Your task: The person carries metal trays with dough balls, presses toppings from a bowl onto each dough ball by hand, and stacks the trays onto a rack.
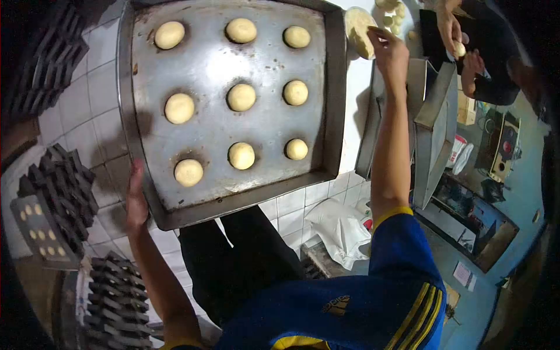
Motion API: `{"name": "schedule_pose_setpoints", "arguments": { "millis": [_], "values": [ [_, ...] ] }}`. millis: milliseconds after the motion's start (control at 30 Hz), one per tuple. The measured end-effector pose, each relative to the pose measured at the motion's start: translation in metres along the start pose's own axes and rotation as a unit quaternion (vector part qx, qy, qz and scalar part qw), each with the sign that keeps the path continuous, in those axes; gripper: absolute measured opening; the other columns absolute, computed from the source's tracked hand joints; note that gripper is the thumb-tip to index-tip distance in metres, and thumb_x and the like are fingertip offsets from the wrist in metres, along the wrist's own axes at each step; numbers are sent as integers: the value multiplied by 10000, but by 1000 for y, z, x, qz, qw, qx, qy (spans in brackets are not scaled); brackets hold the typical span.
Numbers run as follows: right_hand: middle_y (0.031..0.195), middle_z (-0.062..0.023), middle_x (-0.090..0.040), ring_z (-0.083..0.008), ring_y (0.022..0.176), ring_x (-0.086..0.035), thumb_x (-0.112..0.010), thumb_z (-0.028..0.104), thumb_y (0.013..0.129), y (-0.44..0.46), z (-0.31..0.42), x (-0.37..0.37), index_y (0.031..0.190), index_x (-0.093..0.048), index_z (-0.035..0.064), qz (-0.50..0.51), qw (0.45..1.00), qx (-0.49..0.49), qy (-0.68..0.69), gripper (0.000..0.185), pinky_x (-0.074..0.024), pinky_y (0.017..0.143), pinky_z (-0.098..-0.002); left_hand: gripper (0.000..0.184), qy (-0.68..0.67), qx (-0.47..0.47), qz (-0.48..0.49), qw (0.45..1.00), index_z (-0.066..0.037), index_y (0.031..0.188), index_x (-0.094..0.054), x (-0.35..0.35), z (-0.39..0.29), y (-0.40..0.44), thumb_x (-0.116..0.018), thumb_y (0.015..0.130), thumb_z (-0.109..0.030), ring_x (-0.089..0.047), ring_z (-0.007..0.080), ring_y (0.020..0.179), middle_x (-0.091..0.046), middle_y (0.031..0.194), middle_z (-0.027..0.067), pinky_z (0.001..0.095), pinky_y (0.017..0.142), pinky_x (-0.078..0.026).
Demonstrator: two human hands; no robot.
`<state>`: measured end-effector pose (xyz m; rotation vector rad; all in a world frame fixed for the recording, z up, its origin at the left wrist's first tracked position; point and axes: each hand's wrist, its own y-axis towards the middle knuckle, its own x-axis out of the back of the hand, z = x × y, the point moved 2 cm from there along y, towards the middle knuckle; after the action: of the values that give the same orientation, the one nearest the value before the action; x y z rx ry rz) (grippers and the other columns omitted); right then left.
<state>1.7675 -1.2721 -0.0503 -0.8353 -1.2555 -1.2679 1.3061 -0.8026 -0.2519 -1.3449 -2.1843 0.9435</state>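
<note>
A large metal baking tray fills the upper middle, with several pale round dough balls spaced out in rows on it. My left hand grips the tray's near left corner; the thumb lies along the outer wall and the other fingers are hidden beneath. Past the tray's right side, my right hand reaches over a round container of pale yellow food. Its fingertips are drawn together at the container's edge, and whatever is between them is too small to make out.
At upper right, another person's hands hold a small dough piece. More dough balls lie near the container. Empty-looking metal trays stand right of my forearm. Stacked dark trays are at left; a white sack sits below.
</note>
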Motion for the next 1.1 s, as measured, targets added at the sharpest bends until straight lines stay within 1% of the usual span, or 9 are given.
{"name": "schedule_pose_setpoints", "arguments": {
  "millis": [300,367,467,567,667,767,833,900,1100],
  "values": [
    [1000,-215,-807,-372,932,-799,-773,441,945,23,-21,-36,1155,-854,192,35,992,19,-116,336,-620,827,-421,875,11,10,-2,1000,-15,1713,-264,1,-12,-2,-407,1117,-640,-191,280,1663,-237,1796,151,442,1346,-111],
    [968,-154,-826,-264,846,-790,-804,414,949,26,-43,-33,1155,-855,151,-8,999,-10,50,338,-599,751,-363,866,18,9,-2,1000,-29,1720,-256,0,-13,0,-380,1124,-645,-191,283,1664,-237,1798,143,456,1346,-110],
    [1185,-13,-770,-51,708,-461,-769,241,1036,16,-64,-22,1308,-766,0,48,919,-173,352,363,-418,654,-215,846,-57,-42,65,995,-16,1716,-259,-11,-19,-6,-390,1134,-615,-205,284,1659,-239,1796,143,440,1343,-128],
    [1222,-41,-715,-65,952,-603,-686,217,1097,-33,-13,6,1464,-637,-17,77,847,-189,491,438,-486,796,-214,846,-42,-12,36,998,-12,1717,-246,-8,-23,-14,-375,1135,-612,-193,281,1661,-224,1799,149,437,1347,-115],
    [1153,-18,-787,-100,1012,-672,-768,267,1027,-104,32,13,1216,-787,27,166,878,-181,411,307,-485,835,-246,847,-34,18,31,999,-5,1719,-227,-20,-29,-13,-352,1138,-608,-175,277,1665,-200,1803,157,432,1352,-96],
    [1040,-41,-804,-116,962,-687,-772,131,1010,-178,107,13,1074,-820,23,298,864,-70,401,135,-532,869,-306,940,-30,-2,66,997,32,1657,-373,-37,-52,-15,-510,1069,-688,-397,277,1537,-449,1657,176,408,1300,-238],
    [994,-91,-794,-198,903,-707,-800,87,955,-211,135,1,1063,-823,38,328,877,71,344,121,-532,849,-319,939,-41,3,58,997,29,1657,-375,-45,-67,-24,-517,1067,-687,-404,275,1530,-452,1654,173,411,1294,-251],
    [972,-87,-770,-277,888,-692,-829,109,911,-228,158,-12,1070,-822,57,275,888,229,287,168,-551,809,-359,938,-50,8,51,997,26,1657,-377,-49,-71,-26,-523,1065,-687,-412,272,1522,-456,1651,171,414,1289,-264],
    [1002,-6,-702,-218,888,-632,-829,117,809,-255,165,-43,1131,-810,129,198,897,354,174,323,-547,741,-359,934,-91,16,65,994,19,1661,-373,-56,-76,-31,-520,1068,-687,-407,269,1528,-449,1657,165,408,1289,-269]
  ]
}}
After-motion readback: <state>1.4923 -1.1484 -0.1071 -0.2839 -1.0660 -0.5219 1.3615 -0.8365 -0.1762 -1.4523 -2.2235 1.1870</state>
